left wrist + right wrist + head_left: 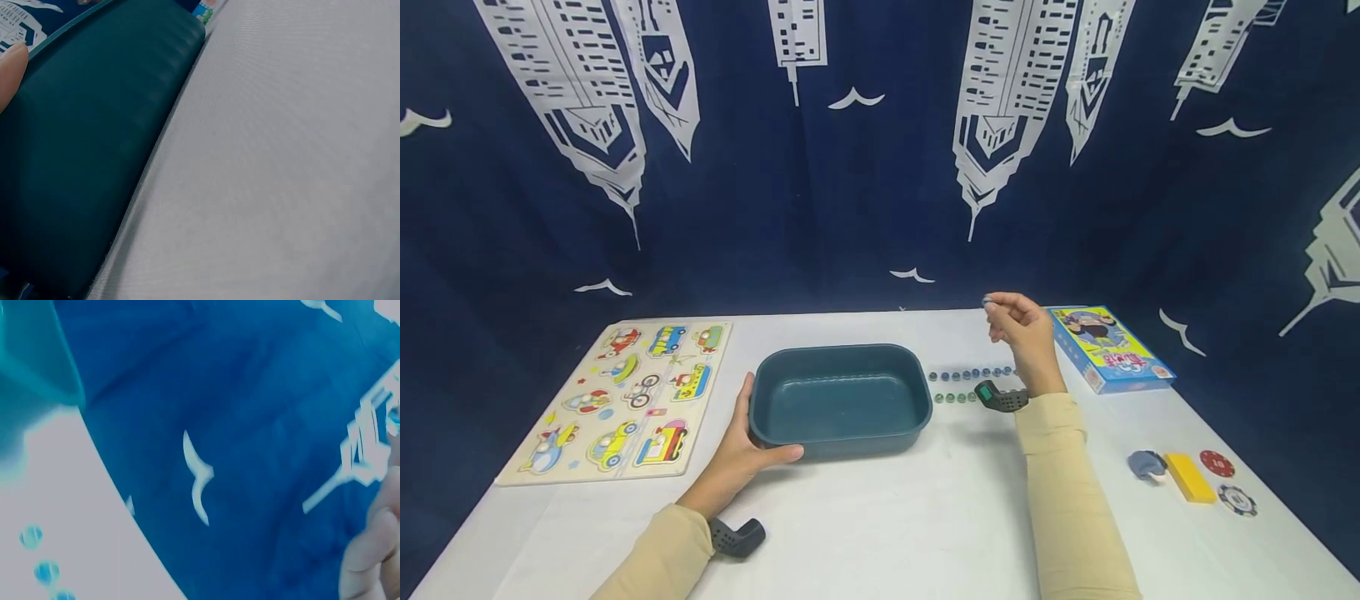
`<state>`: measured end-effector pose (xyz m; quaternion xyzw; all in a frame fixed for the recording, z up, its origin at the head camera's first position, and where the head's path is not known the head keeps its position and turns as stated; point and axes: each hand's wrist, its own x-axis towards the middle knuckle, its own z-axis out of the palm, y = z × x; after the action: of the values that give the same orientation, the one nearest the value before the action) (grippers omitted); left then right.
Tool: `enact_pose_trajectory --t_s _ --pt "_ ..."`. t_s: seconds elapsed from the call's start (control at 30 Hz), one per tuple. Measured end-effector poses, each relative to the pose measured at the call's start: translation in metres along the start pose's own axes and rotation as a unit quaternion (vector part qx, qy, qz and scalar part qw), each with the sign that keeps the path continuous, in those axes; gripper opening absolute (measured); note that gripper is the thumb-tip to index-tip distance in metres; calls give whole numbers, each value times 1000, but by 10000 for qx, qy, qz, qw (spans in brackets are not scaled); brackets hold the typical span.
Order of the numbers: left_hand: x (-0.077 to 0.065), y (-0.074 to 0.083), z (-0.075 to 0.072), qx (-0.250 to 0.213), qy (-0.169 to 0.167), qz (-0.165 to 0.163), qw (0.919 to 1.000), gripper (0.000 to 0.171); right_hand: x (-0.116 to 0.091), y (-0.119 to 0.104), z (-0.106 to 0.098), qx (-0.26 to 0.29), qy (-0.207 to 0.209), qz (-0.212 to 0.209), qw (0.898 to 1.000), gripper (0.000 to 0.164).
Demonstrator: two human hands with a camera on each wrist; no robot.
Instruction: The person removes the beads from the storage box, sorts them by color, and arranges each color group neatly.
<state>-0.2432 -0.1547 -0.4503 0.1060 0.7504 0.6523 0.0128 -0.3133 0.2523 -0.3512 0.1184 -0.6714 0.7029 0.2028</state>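
Note:
My left hand grips the near left corner of a dark teal plastic tub, with the thumb along the front rim and the fingers at its left side. In the left wrist view, the tub's wall fills the left part. Raised above the table's far edge, right of the tub, my right hand pinches a small bluish glass marble between thumb and fingertips. Below it lie a row of blue marbles and a row of green marbles, partly hidden by the wrist. No marbles show inside the tub.
A wooden picture puzzle board lies at the left. A blue and yellow box sits at the back right. Nearer on the right are a blue-grey object, a yellow block, a red chip and a black-and-white chip.

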Motion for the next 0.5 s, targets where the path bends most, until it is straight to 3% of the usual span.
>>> enact_pose_trajectory --t_s 0.17,0.3,0.5 --pt "0 0 0 8 -30 -12 10000 134 -10 -7 -17 -253 764 -135 9967 18" --pt "-1 1 -1 162 4 -68 9998 133 -14 2 -36 -550 1264 -53 9904 23" --pt "-1 2 0 113 -18 -61 9999 133 -15 35 -72 -1028 1943 712 9729 19"
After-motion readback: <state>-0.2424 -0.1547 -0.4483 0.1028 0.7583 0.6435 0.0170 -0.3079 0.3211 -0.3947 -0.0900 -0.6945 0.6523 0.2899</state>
